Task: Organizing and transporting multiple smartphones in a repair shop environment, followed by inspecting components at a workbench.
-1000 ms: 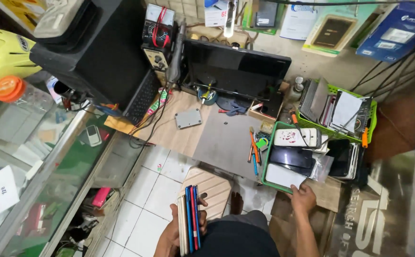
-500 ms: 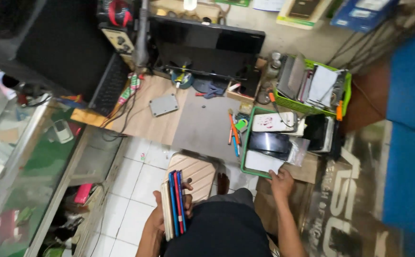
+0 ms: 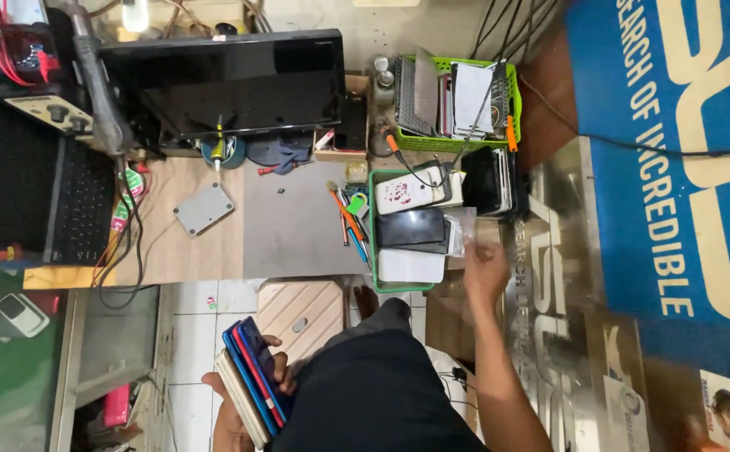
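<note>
My left hand [image 3: 233, 410] grips a stack of phones [image 3: 252, 378], held upright on edge beside my lap, with red, blue and white edges showing. My right hand [image 3: 484, 269] reaches out to the right of a green tray [image 3: 373, 276] that holds a white phone, a black phone and a white slab. The hand is blurred, its fingers loosely curled, and I cannot tell whether it holds anything. It hovers just off the tray's right side near clear plastic wrapping [image 3: 463, 230].
A wooden desk [image 3: 189, 251] carries a grey mat [image 3: 298, 226], a small grey drive [image 3: 203, 208], pens [image 3: 348, 222] and a black monitor [image 3: 231, 79]. A green basket [image 3: 457, 144] of devices stands behind. A wooden stool [image 3: 302, 310] is below. A glass counter [image 3: 13, 335] lies left.
The view has swung right and closer to the desk. My right hand stays by the tray's right side. The phone stack remains in my left hand.
</note>
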